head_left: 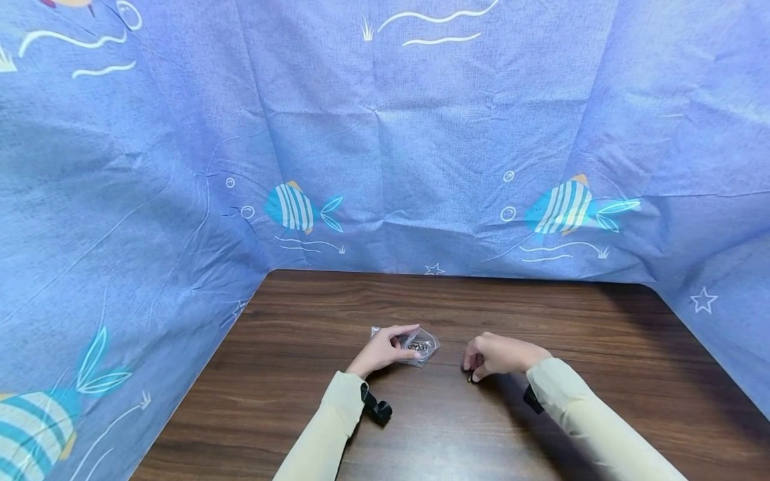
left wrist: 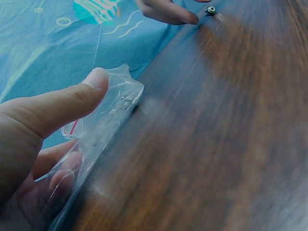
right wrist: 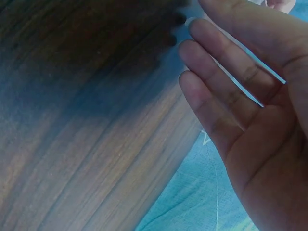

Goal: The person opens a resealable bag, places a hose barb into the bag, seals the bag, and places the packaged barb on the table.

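A clear zip bag (head_left: pixel 428 339) with several small metal pieces (head_left: pixel 419 347) inside lies toward the middle of the table. My left hand (head_left: pixel 385 351) holds it, thumb on top in the left wrist view and the other fingers behind the plastic (left wrist: pixel 103 125). To the right, my right hand (head_left: pixel 496 354) bends down with thumb and index fingertips at a small dark metal piece (head_left: pixel 470 378). In the left wrist view that piece (left wrist: pixel 210 10) shows a round, shiny end with a hole, low over the wood. The right wrist view shows the other fingers (right wrist: pixel 207 62) loosely bent.
Dark wood-grain table (head_left: pixel 301 314) under both hands. A blue cloth with fish prints (head_left: pixel 433 167) hangs behind the far edge and along both sides. Black wrist straps (head_left: pixel 375 407) sit at both cuffs.
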Demonstrator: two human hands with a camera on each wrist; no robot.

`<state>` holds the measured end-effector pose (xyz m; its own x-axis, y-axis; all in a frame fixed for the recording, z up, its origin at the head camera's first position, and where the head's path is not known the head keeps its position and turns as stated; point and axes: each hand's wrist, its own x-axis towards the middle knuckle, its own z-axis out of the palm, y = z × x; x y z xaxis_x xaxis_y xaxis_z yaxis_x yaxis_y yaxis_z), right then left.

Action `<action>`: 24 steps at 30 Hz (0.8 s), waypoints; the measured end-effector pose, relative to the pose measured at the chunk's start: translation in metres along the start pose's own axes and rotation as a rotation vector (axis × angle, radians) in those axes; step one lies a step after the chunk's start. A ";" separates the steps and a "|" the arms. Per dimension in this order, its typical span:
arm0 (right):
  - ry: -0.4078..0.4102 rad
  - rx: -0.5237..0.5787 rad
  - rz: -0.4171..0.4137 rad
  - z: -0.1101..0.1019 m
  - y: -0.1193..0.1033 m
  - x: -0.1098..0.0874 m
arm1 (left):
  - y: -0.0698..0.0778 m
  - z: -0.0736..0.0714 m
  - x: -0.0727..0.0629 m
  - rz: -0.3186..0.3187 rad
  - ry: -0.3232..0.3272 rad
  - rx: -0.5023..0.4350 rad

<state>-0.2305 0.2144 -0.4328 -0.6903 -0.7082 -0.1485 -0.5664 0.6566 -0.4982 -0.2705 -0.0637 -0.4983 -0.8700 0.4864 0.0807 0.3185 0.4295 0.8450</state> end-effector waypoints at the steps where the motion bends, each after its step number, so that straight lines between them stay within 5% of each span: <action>1: -0.003 0.003 0.010 0.001 0.001 0.000 | 0.000 0.000 0.000 -0.003 -0.001 -0.004; 24: 0.015 -0.043 -0.101 0.009 0.003 0.004 | 0.000 0.000 0.000 0.008 -0.002 0.009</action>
<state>-0.2309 0.2117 -0.4426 -0.6351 -0.7676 -0.0866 -0.6521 0.5929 -0.4725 -0.2700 -0.0635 -0.4980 -0.8669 0.4910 0.0862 0.3284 0.4324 0.8398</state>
